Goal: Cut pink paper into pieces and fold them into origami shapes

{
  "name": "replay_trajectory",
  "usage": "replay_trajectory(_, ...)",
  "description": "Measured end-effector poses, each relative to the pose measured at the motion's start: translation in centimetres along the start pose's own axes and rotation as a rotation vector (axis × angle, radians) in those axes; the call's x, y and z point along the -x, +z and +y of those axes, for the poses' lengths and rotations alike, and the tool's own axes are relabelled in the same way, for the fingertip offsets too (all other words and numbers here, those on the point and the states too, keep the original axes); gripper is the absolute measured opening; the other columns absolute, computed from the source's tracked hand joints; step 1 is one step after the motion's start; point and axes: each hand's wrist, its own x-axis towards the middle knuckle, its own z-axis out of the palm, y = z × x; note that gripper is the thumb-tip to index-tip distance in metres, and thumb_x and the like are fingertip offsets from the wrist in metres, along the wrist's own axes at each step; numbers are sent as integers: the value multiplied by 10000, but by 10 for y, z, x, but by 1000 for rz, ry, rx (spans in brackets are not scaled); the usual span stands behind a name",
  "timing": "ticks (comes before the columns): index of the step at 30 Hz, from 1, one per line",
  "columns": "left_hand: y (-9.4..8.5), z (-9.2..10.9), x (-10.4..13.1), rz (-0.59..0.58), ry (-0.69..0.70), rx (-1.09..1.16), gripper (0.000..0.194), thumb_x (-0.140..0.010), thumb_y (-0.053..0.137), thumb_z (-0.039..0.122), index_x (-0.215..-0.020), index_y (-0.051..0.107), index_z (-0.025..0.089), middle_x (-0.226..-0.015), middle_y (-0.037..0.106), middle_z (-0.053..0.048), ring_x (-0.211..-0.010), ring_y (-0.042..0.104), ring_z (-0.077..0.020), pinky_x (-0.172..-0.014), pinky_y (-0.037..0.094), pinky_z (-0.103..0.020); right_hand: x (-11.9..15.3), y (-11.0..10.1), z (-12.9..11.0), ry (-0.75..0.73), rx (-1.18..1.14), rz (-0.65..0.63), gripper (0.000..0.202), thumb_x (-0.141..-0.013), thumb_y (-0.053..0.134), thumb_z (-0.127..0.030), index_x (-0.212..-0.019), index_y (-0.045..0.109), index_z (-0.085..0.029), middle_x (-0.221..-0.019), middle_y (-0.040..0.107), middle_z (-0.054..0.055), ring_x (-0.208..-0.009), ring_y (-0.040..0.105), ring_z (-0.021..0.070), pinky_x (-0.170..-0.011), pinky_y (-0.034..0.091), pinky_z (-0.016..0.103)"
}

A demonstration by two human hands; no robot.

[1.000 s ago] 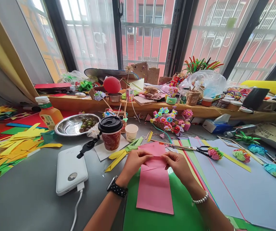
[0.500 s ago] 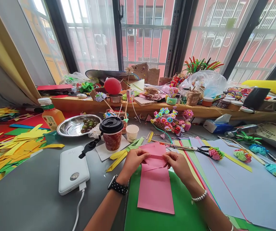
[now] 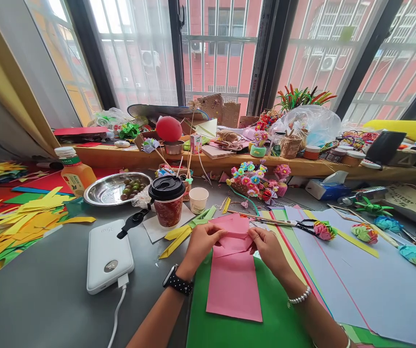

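Between my two hands is a small folded piece of pink paper (image 3: 236, 240). My left hand (image 3: 205, 243) pinches its left edge with thumb and fingers, and my right hand (image 3: 265, 245) pinches the right edge the same way. Under and in front of it lies a larger pink paper strip (image 3: 234, 289), flat on a green sheet (image 3: 208, 333). More pink pieces show just behind my fingertips; how they overlap I cannot tell. Beyond my right hand, a pair of scissors (image 3: 307, 226) lies on the stacked coloured paper.
Left of my hands stand a lidded coffee cup (image 3: 167, 205), a small paper cup (image 3: 198, 200) and a white power bank (image 3: 110, 258) with its cable. A metal plate (image 3: 97, 193) holds fruit. Paper strips (image 3: 30, 217) pile up far left; paper flowers (image 3: 364, 233) lie right.
The right thumb and fingers have shifted very slightly on the folded pink paper. The whole view has moved a little; otherwise the hands stay in the same place.
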Motion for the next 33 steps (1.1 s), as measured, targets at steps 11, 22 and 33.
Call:
replay_trajectory(11,5,2,4,-88,128,-86,223,-669,543,314,-654,648,118,-613,621,-42,-528,546,-131,-517,452,-224,4,-2,-11,4,-71,-58,229,-693,556,-370,-670,629,-155,-569,560,14,-496,474,121,-459,401,229)
replay_trajectory(22,6,-5,4,-131,290,-335,156,-704,509,213,-718,650,147,-692,645,-35,-626,557,-140,-588,417,-222,5,-5,-14,-141,176,-59,224,-763,478,-313,-664,625,-176,-616,607,23,-562,514,149,-499,392,234)
replay_trajectory(33,5,2,4,89,162,-128,220,-654,580,348,-684,627,136,-636,529,-13,-525,458,-101,-480,353,-209,3,-7,-12,-121,45,42,405,-788,395,-446,-1008,571,-156,-888,642,90,-707,594,188,-548,460,268)
